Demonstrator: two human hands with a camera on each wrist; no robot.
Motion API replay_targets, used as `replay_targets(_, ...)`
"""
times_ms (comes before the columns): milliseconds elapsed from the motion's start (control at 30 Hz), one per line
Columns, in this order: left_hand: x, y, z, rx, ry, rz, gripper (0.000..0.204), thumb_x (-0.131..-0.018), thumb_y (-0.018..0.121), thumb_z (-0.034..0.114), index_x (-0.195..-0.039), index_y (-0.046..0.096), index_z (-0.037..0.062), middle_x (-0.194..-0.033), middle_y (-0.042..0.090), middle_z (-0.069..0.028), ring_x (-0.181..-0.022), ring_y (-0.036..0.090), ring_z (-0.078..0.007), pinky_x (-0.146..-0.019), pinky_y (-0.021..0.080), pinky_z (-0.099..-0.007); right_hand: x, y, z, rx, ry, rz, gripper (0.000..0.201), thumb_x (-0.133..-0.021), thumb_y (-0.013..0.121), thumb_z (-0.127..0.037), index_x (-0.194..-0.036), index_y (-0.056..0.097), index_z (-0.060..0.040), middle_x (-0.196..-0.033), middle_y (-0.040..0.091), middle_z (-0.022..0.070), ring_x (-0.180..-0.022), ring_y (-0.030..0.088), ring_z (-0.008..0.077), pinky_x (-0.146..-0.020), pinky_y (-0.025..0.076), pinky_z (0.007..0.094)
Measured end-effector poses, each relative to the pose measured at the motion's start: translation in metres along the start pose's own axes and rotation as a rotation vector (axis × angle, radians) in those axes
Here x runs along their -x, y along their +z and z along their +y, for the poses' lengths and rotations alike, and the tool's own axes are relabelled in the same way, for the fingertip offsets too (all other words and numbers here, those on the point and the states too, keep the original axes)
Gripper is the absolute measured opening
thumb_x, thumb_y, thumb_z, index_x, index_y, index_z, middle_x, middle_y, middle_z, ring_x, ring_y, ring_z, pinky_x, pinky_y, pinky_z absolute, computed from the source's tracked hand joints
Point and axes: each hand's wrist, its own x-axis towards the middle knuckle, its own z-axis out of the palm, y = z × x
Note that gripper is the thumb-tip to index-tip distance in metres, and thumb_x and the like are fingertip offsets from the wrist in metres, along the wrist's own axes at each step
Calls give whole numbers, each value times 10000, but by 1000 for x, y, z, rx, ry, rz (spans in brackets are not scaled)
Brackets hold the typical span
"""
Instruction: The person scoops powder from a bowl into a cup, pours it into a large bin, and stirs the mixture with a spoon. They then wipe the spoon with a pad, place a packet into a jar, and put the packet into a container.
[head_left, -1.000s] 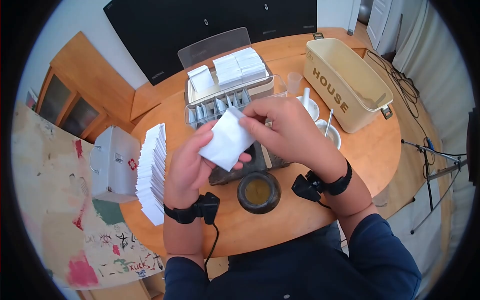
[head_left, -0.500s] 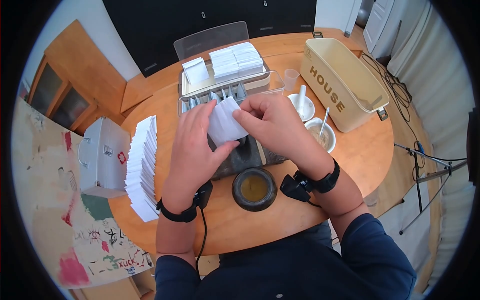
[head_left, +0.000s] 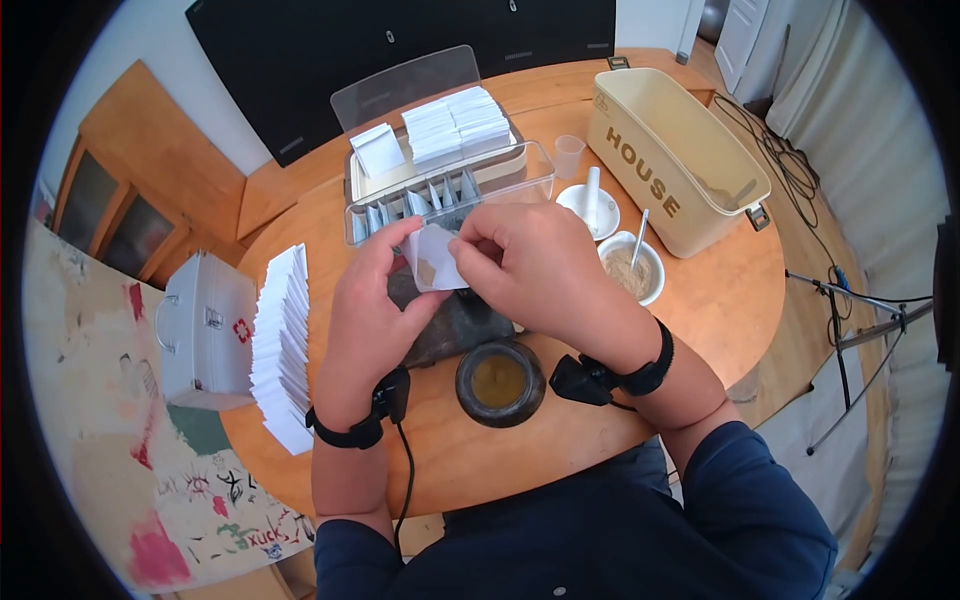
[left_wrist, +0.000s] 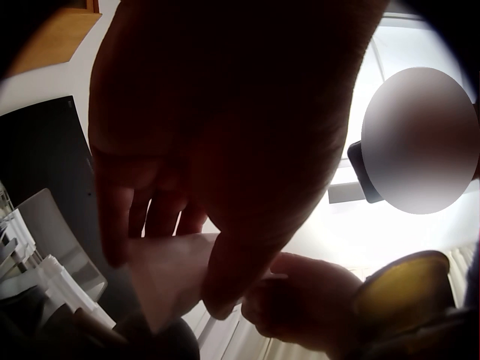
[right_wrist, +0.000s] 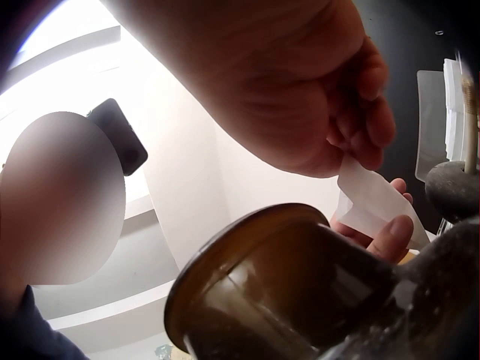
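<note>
A small white paper packet [head_left: 440, 245] is held up between both hands, over a dark stone block [head_left: 455, 335]. My left hand [head_left: 370, 310] pinches it from the left, thumb below and fingers above. My right hand [head_left: 535, 260] pinches its right edge with thumb and forefinger. A tan patch shows on the packet's lower part in the head view. From the right wrist, the packet [right_wrist: 373, 199] hangs below the right fingertips, with the left thumb across it. Near the body stands a round dark stone bowl [head_left: 465, 402] with yellowish contents.
Behind the hands, a clear lidded box [head_left: 545, 185] holds white packets. To the right are a white mortar and pestle [head_left: 592, 190], a bowl of tan powder [head_left: 628, 275] with a spoon, a cup [head_left: 569, 157] and a cream bin [head_left: 640, 160]. Packets [head_left: 283, 345] and a metal case [head_left: 195, 345] lie left.
The packet has been turned and tilted between the hands, and a tan patch now shows on it. My left hand has rolled from palm up to back up.
</note>
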Motion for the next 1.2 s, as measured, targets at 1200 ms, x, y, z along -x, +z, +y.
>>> replay_targets(1200,5,-16,20,-37,73,87,591,-686,762,4,-1251,592,47,-1176,610,-143,-1087,570,-356,-929,482,-413,-6,-28,1,-75,184,-177,338,-864,767,-313,-765,674,-4,-596,591,28,-532,531,106,-506,413,281)
